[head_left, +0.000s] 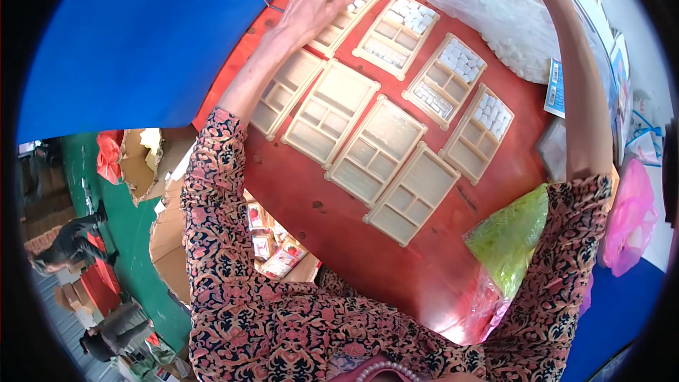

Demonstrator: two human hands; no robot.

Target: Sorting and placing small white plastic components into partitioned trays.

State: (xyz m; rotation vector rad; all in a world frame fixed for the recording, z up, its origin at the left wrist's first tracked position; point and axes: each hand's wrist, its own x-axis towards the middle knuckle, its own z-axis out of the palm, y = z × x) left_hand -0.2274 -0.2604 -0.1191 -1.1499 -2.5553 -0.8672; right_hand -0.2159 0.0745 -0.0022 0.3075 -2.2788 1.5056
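Note:
My left hand reaches over a cream compartment tray at the far left, its fingers bent down. A few small white blocks lie by the fingertips; what the fingers pinch, if anything, is hidden. My right forearm stretches past the upper edge, leaving that hand out of the picture. Three trays to the right hold white blocks: the back tray, the middle tray and the right tray. Trays in the nearer row, such as the front tray, show bare compartments.
A clear plastic bag of white pieces lies at the back right of the red table. A green bag rests near my right sleeve, with a pink bag beyond. Below left stands an open cardboard box by small printed packages.

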